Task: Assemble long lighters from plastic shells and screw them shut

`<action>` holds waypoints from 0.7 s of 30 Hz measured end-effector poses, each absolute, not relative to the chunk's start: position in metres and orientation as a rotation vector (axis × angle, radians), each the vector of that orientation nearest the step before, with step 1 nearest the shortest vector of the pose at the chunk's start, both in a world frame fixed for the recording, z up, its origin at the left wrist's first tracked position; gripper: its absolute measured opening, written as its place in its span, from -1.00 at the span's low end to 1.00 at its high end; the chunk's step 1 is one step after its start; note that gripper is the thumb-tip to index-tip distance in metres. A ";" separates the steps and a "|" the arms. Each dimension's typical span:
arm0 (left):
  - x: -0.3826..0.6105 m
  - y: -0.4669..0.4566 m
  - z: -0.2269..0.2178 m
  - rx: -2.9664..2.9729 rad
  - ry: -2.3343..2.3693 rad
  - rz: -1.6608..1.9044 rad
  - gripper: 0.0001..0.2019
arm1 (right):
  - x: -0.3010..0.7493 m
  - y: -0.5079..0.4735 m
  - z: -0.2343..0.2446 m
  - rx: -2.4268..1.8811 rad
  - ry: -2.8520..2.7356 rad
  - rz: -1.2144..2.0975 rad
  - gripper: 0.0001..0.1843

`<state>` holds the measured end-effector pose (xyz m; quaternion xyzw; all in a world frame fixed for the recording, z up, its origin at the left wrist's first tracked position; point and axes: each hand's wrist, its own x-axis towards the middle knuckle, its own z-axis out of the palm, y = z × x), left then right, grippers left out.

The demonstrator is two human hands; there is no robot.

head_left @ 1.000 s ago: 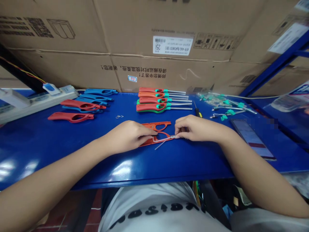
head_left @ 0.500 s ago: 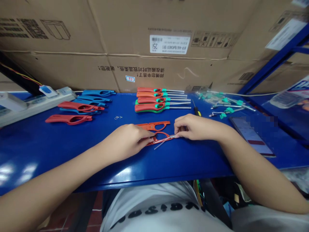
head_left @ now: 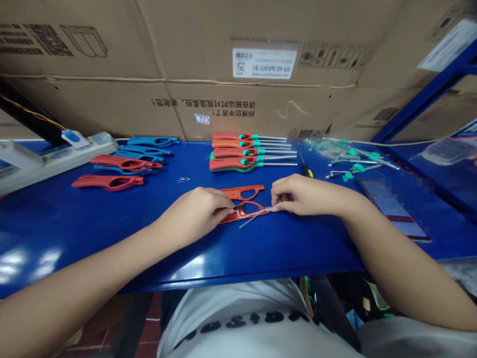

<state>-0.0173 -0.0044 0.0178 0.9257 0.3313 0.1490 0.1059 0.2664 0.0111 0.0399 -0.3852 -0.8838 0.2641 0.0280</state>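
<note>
An orange lighter shell half (head_left: 257, 205) lies open side up on the blue table. My left hand (head_left: 203, 209) is closed over its handle end, pinching a small black piece at the edge of the trigger opening. White wire and a thin clear tube (head_left: 249, 222) run across the shell, the tube sticking out toward the front edge. My right hand (head_left: 292, 194) pinches a short metal tube end (head_left: 268, 209) at the shell's tip; the rest of it is hidden by the fingers. Just behind lies the matching orange shell half (head_left: 242, 192).
Assembled lighters (head_left: 234, 163) lie in a row at the back. Red and blue shells (head_left: 108, 182) are at left, beside a power strip (head_left: 55, 164). Tiny screws (head_left: 184, 179), a screwdriver (head_left: 307, 171), bagged nozzle parts (head_left: 346, 154) and a phone (head_left: 395, 209) lie around. Cardboard boxes (head_left: 208, 44) stand behind.
My left hand has drawn slightly left along the shell, showing more of its handle part and the white wire. My right hand keeps its pinch at the tip. The view has shifted slightly.
</note>
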 end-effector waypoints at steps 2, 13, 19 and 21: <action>-0.017 -0.005 0.019 2.747 0.974 0.409 -0.79 | 0.266 0.011 0.040 -1.193 -2.727 0.809 -0.90; -0.013 -0.028 0.034 3.042 0.982 -0.018 -0.66 | 0.265 0.011 0.041 -1.246 -2.713 0.804 -0.90; -0.015 -0.025 0.026 3.038 0.968 0.105 -0.71 | 0.265 0.011 0.040 -1.086 -2.669 0.817 -0.79; -0.014 -0.022 0.024 2.930 0.977 0.171 -0.75 | 0.260 0.010 0.037 -1.012 -2.635 0.781 -0.78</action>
